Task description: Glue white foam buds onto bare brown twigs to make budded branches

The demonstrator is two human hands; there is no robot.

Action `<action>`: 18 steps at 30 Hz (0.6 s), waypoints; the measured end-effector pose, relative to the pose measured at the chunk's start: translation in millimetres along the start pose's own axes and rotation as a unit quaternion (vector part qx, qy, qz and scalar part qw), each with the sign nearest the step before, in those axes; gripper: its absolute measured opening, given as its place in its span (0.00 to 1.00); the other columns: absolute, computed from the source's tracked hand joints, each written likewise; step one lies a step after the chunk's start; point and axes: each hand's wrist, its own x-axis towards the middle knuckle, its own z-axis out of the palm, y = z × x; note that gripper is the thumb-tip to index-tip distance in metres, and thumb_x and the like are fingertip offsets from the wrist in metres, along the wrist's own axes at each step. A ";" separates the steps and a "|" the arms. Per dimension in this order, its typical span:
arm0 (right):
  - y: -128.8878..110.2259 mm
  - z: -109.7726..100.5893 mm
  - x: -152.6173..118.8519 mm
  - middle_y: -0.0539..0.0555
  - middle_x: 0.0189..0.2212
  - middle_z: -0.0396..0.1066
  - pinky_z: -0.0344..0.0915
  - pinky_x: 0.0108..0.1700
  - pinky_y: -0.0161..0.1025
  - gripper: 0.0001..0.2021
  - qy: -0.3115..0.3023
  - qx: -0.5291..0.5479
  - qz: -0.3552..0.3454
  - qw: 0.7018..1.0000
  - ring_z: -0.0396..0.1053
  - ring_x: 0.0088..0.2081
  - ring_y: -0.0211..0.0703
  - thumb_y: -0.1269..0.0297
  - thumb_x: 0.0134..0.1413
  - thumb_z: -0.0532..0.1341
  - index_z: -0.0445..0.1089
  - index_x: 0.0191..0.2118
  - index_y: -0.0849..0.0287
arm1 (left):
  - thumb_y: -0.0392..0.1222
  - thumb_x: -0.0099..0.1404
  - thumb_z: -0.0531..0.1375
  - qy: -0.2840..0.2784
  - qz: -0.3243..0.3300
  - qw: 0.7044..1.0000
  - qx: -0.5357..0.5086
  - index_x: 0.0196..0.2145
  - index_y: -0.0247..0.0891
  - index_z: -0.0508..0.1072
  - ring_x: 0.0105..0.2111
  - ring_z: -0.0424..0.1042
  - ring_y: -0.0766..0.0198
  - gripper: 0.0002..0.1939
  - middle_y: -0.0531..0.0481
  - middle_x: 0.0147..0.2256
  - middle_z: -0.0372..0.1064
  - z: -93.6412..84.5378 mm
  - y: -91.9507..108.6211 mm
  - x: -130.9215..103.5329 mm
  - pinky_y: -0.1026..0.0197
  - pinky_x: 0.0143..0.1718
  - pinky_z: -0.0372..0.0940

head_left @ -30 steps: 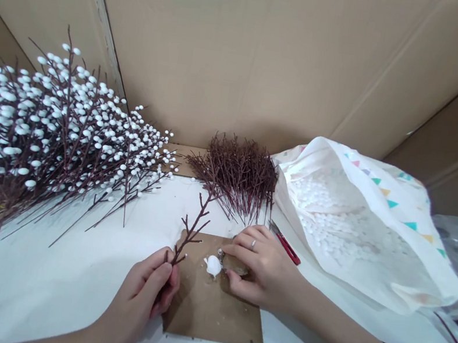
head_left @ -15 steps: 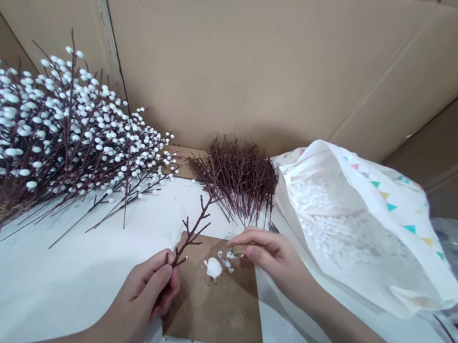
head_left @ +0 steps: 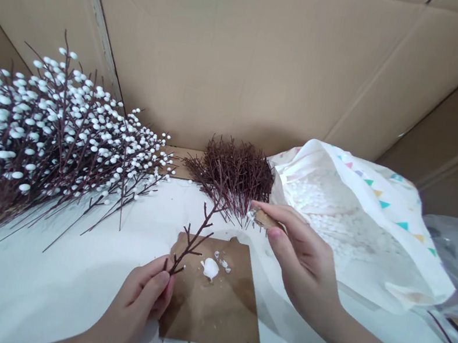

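My left hand [head_left: 148, 290] is closed round the lower part of a bare brown twig [head_left: 194, 239], which leans up and to the right over the left edge of a brown cardboard square [head_left: 226, 313]. On that square lies a blob of white paste [head_left: 210, 269], with smaller white smears beside it. Raised to the right of the square, my right hand [head_left: 301, 252] pinches a small tan stick or scrap [head_left: 265, 218] whose left tip carries white paste. Behind it stands a bundle of bare brown twigs [head_left: 240, 173].
A large pile of twigs with white buds [head_left: 60, 124] fills the left side. At right lies an open white bag [head_left: 382, 204] holding many white pieces, with clear plastic [head_left: 454, 252] beyond it. Cardboard walls [head_left: 233, 48] rise behind the white tabletop [head_left: 105, 268].
My right hand has lifted off the cardboard and moved right and up, still pinching the tan piece. My left hand still holds the twig, nearly unmoved; the view has shifted slightly.
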 end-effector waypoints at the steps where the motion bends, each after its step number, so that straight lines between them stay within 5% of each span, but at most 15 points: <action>1: -1.5 -1.3 0.2 0.53 0.45 0.72 0.65 0.47 0.41 0.12 0.006 -0.018 -0.015 1.000 0.68 0.47 0.43 0.65 0.62 0.55 0.70 0.50 0.51 | 0.56 0.61 0.60 0.001 0.001 1.000 -0.001 0.20 0.38 0.61 0.22 0.47 0.69 0.22 0.59 0.20 0.52 0.3 -0.3 -0.2 0.68 0.21 0.46; 18: 0.2 -0.4 2.1 0.55 0.41 0.69 0.62 0.42 0.39 0.13 0.005 -0.125 -0.067 0.990 0.66 0.42 0.41 0.68 0.61 0.56 0.68 0.51 0.58 | 0.59 0.57 0.61 0.003 0.002 1.000 0.022 0.18 0.38 0.61 0.20 0.47 0.69 0.24 0.59 0.18 0.50 2.7 0.9 -0.6 0.66 0.20 0.42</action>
